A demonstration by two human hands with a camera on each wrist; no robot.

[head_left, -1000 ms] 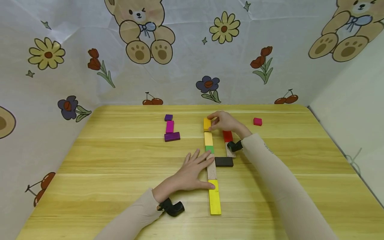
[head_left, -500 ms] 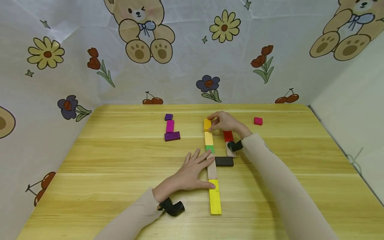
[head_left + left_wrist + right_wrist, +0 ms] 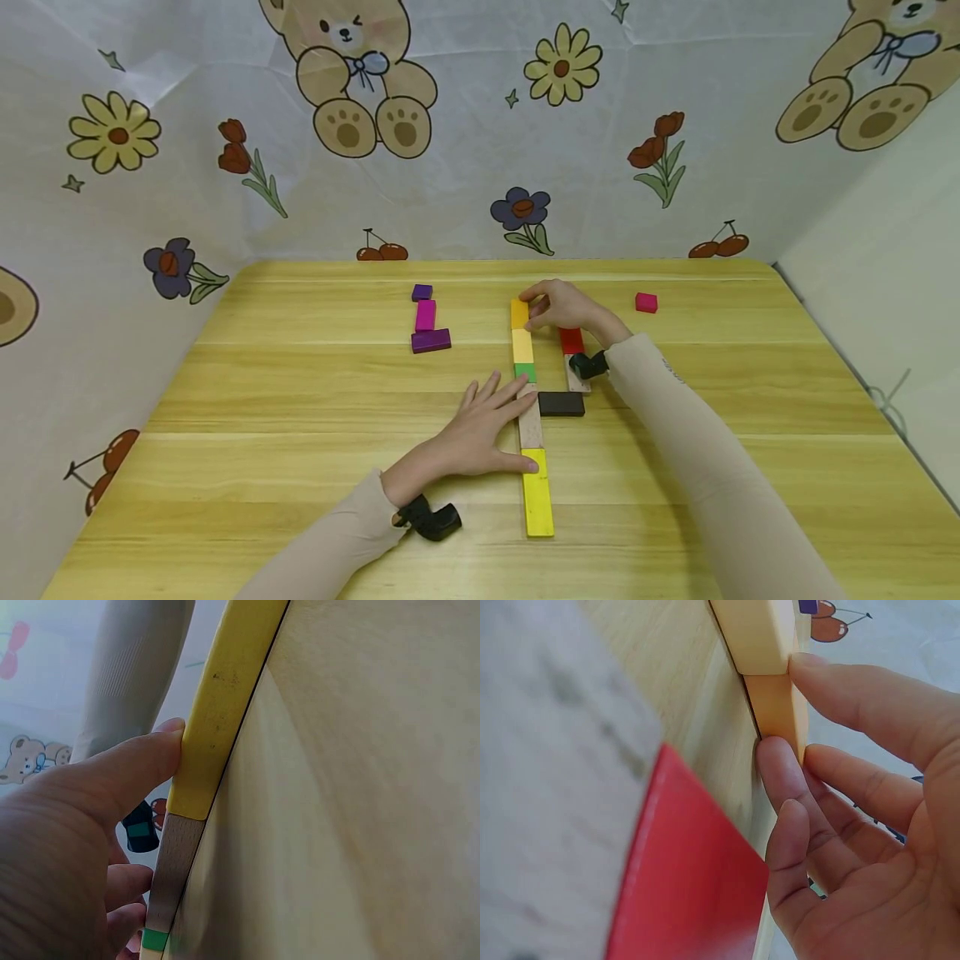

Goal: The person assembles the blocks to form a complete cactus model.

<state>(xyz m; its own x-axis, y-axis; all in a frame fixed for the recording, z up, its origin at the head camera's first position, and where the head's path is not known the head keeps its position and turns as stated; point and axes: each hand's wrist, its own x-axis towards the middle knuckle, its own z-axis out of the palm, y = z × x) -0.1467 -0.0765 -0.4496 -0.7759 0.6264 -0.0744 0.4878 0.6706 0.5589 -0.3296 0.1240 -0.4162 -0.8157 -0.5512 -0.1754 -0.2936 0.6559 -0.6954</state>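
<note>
Several blocks form a straight row on the table: an orange block [image 3: 519, 312] at the far end, then a cream block [image 3: 522, 345], a green block [image 3: 525, 372], a plain wooden block [image 3: 530, 431] and a long yellow block [image 3: 538, 504]. My right hand [image 3: 564, 304] holds the orange block; in the right wrist view its fingertips [image 3: 780, 761] are at the far end and the thumb lies by the seam with the cream block. With fingers spread, my left hand [image 3: 472, 435] rests along the row, thumb on the yellow block, other fingertips by the wooden and green blocks.
Right of the row lie a black block [image 3: 562, 404], a red block [image 3: 572, 341] and a speckled pale block [image 3: 573, 377]. Farther right is a pink cube [image 3: 646, 302]. At left sit two purple blocks [image 3: 431, 341] with a magenta block [image 3: 425, 315] between them.
My right hand has drawn the orange block slightly nearer, so it now sits flush against the cream block. The left hand and the other blocks have stayed put.
</note>
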